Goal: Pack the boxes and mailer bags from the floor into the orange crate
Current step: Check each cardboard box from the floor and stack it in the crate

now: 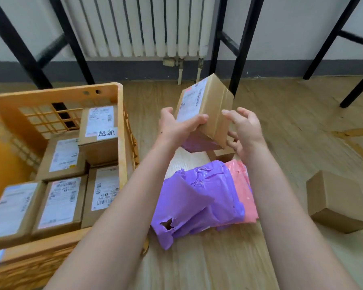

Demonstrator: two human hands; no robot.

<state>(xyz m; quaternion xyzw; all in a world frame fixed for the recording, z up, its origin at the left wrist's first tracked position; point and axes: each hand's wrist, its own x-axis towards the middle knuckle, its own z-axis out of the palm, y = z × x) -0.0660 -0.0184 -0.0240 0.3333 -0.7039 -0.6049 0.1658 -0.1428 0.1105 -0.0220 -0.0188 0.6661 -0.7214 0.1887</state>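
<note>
Box [210, 105] is up off the floor [281, 122], tilted, just right of the crate [57, 94]. My left hand [176, 126] is clamped on its lower end, thumb on the label face. My right hand [245, 130] is beside it with fingers spread and holds nothing; I cannot tell whether it touches the cardboard. I judge this as the carry step: one box lifted, not yet over the crate. The crate holds a layer of labelled boxes [61, 197] along its right wall, with bare bottom showing at its left. Next I'd swing the box left over the right wall and set it flat in that gap, label up. Left on the floor are a purple bag [197, 195], a pink bag [241, 185], a small box [222, 154] behind them and a plain box [337, 201] well apart at right.
</note>
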